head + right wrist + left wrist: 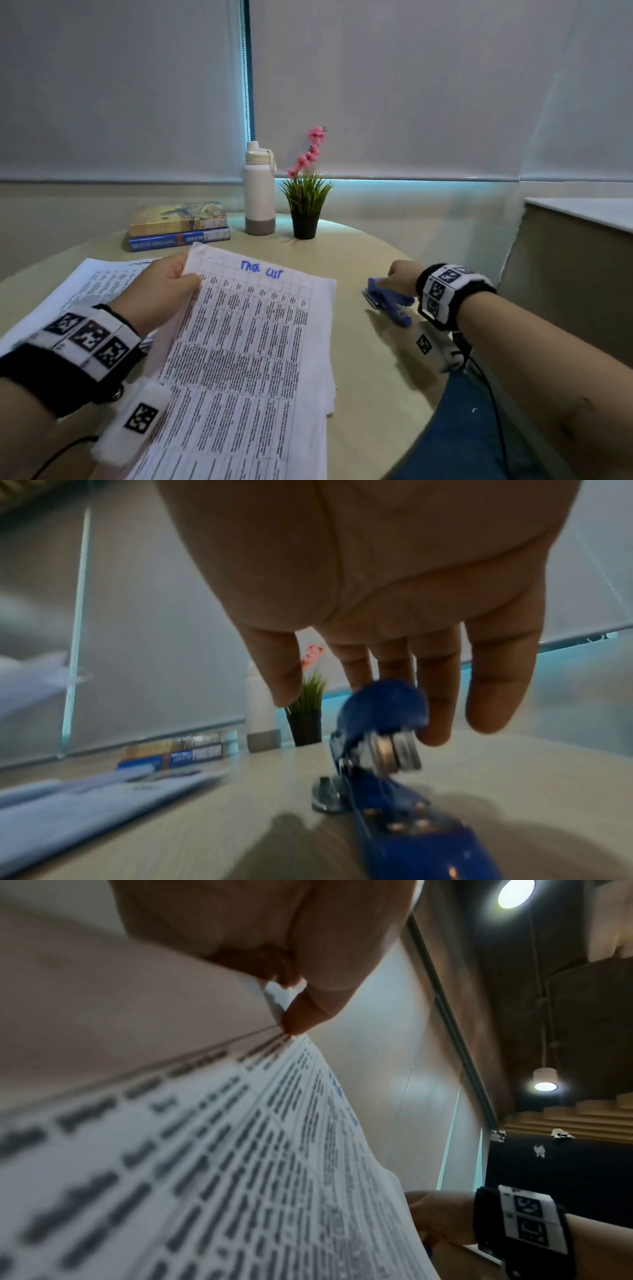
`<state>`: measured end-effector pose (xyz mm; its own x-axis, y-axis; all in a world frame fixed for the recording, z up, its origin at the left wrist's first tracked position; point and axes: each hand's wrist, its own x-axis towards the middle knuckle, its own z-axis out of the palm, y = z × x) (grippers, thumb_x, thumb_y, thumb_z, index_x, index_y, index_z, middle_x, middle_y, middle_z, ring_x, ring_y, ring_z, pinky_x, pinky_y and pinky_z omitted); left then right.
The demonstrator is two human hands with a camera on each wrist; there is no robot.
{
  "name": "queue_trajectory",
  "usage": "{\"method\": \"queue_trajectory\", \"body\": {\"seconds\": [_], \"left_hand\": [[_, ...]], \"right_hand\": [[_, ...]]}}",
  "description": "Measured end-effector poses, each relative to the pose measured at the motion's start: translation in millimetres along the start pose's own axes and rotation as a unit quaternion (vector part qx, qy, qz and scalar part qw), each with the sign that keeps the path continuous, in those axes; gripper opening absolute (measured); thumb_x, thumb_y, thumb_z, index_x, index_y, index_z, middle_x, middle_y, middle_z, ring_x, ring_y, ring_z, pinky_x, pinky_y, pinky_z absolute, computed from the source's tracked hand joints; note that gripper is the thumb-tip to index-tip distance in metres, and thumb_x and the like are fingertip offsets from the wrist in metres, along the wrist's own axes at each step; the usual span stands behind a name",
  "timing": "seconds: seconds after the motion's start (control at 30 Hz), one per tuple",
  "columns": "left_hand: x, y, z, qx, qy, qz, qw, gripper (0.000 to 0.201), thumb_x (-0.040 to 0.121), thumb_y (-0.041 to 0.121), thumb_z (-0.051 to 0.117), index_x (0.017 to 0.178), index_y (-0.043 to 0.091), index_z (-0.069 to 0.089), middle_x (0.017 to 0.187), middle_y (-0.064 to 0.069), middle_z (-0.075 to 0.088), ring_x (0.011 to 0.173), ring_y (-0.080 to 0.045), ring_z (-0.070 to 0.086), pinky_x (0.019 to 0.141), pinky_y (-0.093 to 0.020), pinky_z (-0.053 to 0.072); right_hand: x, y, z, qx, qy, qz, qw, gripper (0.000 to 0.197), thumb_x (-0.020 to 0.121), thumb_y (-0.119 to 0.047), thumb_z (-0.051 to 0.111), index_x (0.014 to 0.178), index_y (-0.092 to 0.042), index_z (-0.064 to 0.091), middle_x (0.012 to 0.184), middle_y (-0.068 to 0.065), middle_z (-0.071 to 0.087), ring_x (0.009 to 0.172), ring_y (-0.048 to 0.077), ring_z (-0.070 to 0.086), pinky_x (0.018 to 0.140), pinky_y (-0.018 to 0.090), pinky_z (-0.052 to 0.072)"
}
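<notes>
A stack of printed sheets (246,342) headed with blue handwriting is tilted up off the round table (356,253). My left hand (164,287) pinches its top left corner between thumb and fingers; in the left wrist view the left hand (301,1001) shows that pinch on the edge of the sheets (240,1150). A blue stapler (387,301) lies on the table to the right of the sheets. My right hand (400,277) is over it. In the right wrist view the right hand (359,656) has straight fingers touching the raised top of the stapler (383,707), thumb apart at the left.
More printed pages (92,284) lie flat under the left arm. Two stacked books (178,226), a white bottle (259,192) and a potted plant with pink flowers (305,205) stand along the table's far edge. A ledge (582,219) rises at the right.
</notes>
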<state>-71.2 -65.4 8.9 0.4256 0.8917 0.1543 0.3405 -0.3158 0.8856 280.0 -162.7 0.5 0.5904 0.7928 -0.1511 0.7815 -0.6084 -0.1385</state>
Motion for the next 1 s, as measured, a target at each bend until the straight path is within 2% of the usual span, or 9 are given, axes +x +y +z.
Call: {"method": "queue_trajectory", "body": {"seconds": [0.17, 0.23, 0.33, 0.43, 0.5, 0.67, 0.77, 0.87, 1.0], "left_hand": [[-2, -1, -1, -0.058, -0.033, -0.020, 0.998, 0.032, 0.094, -0.002, 0.046, 0.110, 0.019, 0.064, 0.092, -0.010, 0.076, 0.082, -0.029, 0.073, 0.077, -0.043, 0.057], [-5, 1, 0, -0.074, -0.039, -0.020, 0.996, 0.029, 0.095, 0.000, 0.047, 0.106, 0.022, 0.063, 0.087, -0.011, 0.076, 0.074, -0.027, 0.074, 0.064, -0.038, 0.058], [-4, 1, 0, -0.082, -0.037, -0.016, 0.996, 0.026, 0.095, 0.002, 0.049, 0.104, 0.020, 0.065, 0.087, -0.011, 0.076, 0.073, -0.028, 0.073, 0.071, -0.042, 0.056], [-4, 11, 8, -0.084, -0.036, 0.001, 0.996, 0.023, 0.094, 0.003, 0.050, 0.102, 0.017, 0.067, 0.087, -0.007, 0.076, 0.075, -0.023, 0.073, 0.077, -0.042, 0.056], [-5, 23, 18, -0.074, -0.041, 0.026, 0.996, 0.022, 0.094, 0.004, 0.052, 0.098, 0.019, 0.067, 0.084, -0.001, 0.077, 0.076, -0.016, 0.073, 0.077, -0.038, 0.055], [-13, 52, 44, -0.077, -0.063, 0.091, 0.991, 0.025, 0.094, 0.003, 0.052, 0.091, 0.023, 0.067, 0.079, 0.007, 0.075, 0.074, -0.007, 0.072, 0.065, -0.020, 0.055], [-18, 62, 51, -0.061, -0.074, 0.117, 0.988, 0.021, 0.094, 0.005, 0.052, 0.097, 0.021, 0.066, 0.086, 0.003, 0.074, 0.075, -0.007, 0.071, 0.065, -0.019, 0.055], [-19, 66, 53, -0.039, -0.072, 0.134, 0.988, 0.018, 0.094, 0.006, 0.053, 0.104, 0.013, 0.066, 0.090, -0.002, 0.073, 0.073, -0.007, 0.069, 0.065, -0.017, 0.054], [-19, 70, 53, -0.025, -0.063, 0.131, 0.989, 0.014, 0.094, 0.008, 0.054, 0.103, 0.013, 0.063, 0.093, -0.009, 0.073, 0.078, -0.015, 0.071, 0.069, -0.026, 0.058]], "right_hand": [[38, 6, 26, -0.037, -0.007, 0.012, 0.999, 0.024, 0.078, -0.047, 0.061, 0.092, -0.029, 0.054, 0.090, 0.003, 0.057, 0.080, 0.027, 0.059, 0.079, 0.035, 0.047], [39, 10, 26, 0.024, -0.020, 0.016, 0.999, 0.041, 0.069, -0.055, 0.056, 0.088, -0.019, 0.058, 0.083, 0.006, 0.063, 0.077, 0.031, 0.063, 0.075, 0.034, 0.048], [13, 9, 5, 0.196, 0.082, 0.012, 0.977, 0.057, 0.062, -0.054, 0.056, 0.100, -0.012, 0.060, 0.096, 0.011, 0.068, 0.091, 0.031, 0.064, 0.079, 0.033, 0.049], [-21, -2, -26, 0.508, 0.116, -0.066, 0.851, 0.032, 0.071, -0.010, 0.073, 0.097, 0.001, 0.060, 0.080, 0.017, 0.060, 0.074, 0.029, 0.059, 0.066, 0.032, 0.046], [-42, -17, -49, 0.630, 0.110, -0.123, 0.759, 0.022, 0.078, -0.017, 0.069, 0.088, -0.001, 0.058, 0.069, 0.020, 0.056, 0.056, 0.026, 0.055, 0.056, 0.028, 0.044], [-85, -75, -81, 0.689, 0.186, -0.198, 0.672, 0.028, 0.090, -0.031, 0.056, 0.086, -0.004, 0.054, 0.042, 0.009, 0.054, 0.033, 0.019, 0.049, 0.038, 0.015, 0.037], [-91, -105, -81, 0.739, 0.176, -0.188, 0.622, 0.022, 0.088, -0.030, 0.060, 0.091, -0.010, 0.051, 0.050, -0.001, 0.053, 0.043, 0.014, 0.054, 0.048, 0.019, 0.047], [-84, -122, -71, 0.737, 0.177, -0.183, 0.627, 0.024, 0.081, -0.037, 0.063, 0.091, -0.017, 0.055, 0.074, 0.004, 0.057, 0.070, 0.022, 0.059, 0.073, 0.039, 0.053], [-80, -132, -59, 0.722, 0.158, -0.175, 0.651, 0.026, 0.081, -0.042, 0.063, 0.093, -0.019, 0.060, 0.081, 0.002, 0.063, 0.076, 0.019, 0.062, 0.081, 0.038, 0.053]]}}
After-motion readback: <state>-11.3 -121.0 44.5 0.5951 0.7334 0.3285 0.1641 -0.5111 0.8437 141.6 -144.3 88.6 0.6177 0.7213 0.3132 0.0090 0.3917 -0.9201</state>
